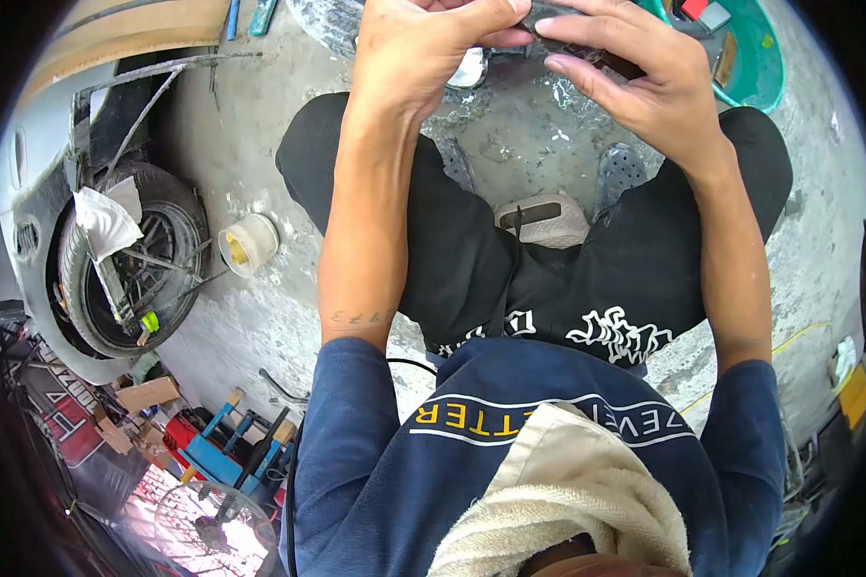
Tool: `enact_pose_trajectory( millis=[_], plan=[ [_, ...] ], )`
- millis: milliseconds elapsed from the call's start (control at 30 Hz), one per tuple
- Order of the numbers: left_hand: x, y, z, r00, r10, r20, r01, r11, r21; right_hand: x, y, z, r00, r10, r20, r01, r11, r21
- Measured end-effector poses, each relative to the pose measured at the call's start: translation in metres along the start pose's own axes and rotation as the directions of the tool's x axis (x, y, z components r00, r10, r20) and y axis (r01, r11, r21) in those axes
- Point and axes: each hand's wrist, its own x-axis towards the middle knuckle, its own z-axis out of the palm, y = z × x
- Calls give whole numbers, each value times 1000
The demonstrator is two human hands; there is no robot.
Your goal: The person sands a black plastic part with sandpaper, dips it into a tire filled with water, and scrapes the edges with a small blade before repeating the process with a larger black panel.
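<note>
At the top edge of the view my left hand [409,53] is closed, its thumb and fingers pinched around the near end of a dark, thin piece [587,55]. The fingers of my right hand [649,82] curl round the other side of the same piece, with the thumb below it. Its kind cannot be made out, since my fingers cover much of it and the frame cuts off the rest. Beneath my hands a white, rounded thing [469,69] shows in part on the wet floor.
A green basin [765,72] with tools stands at the upper right. Between my feet is a beige pierced seat or stool [553,221]. On the left are a wheel [135,260], a white cup [250,242], a blue-and-red jack [216,447] and a fan [207,529].
</note>
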Motion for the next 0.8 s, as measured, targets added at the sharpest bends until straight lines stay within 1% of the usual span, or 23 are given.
enact_pose_trajectory(
  millis=[67,100,167,200,267,300,333,367,400,500,567,600,633,667,700,767,800],
  plan=[
    [1,-1,1,1000,6,9,-6,1000,11,-1,7,8,993,-102,-61,98,993,-65],
    [2,-1,2,1000,15,25,-15,1000,22,0,4,5,993,-102,-64,99,993,-60],
    [2,-2,1,1000,6,25,-7,1000,18,-1,-5,-5,998,-48,35,52,989,-138],
    [2,-4,0,1000,-2,25,1,1000,8,-4,-1,-3,998,-47,30,50,990,-133],
    [3,-6,-2,1000,-5,24,5,1000,18,-9,7,5,992,-119,-33,113,981,-155],
    [5,-6,-1,1000,-2,28,2,1000,21,-9,8,6,993,-113,-46,104,982,-156],
    [5,-5,-1,999,-6,42,4,1000,31,-9,8,6,996,-92,-21,87,984,-156],
    [4,-4,-1,1000,-11,15,11,1000,16,-8,8,4,997,-73,6,73,984,-160],
    [4,-3,0,1000,-15,-15,15,1000,-3,-6,4,3,998,-70,-2,68,983,-169],
    [3,0,-2,999,-35,-27,35,999,-14,0,-4,4,998,-58,0,58,989,-140],
    [0,3,-7,998,-63,-3,63,996,-55,-2,0,10,994,4,-108,3,998,66],
    [-3,7,-5,998,-12,60,12,1000,-10,-2,1,10,995,4,-98,2,998,66],
    [-5,8,-5,991,38,125,-42,999,31,-2,2,10,995,38,-93,-28,993,114],
    [-1,-1,-10,989,47,143,-58,995,76,-2,2,9,994,71,-88,-56,985,162],
    [-3,1,-7,989,49,138,-60,996,72,-2,4,9,994,68,-82,-54,985,163],
    [-7,6,2,990,120,79,-133,970,205,-4,6,8,990,130,-53,-111,956,271],
    [-7,6,2,990,118,77,-132,969,208,-5,6,8,990,131,-54,-111,955,274]
  ],
)
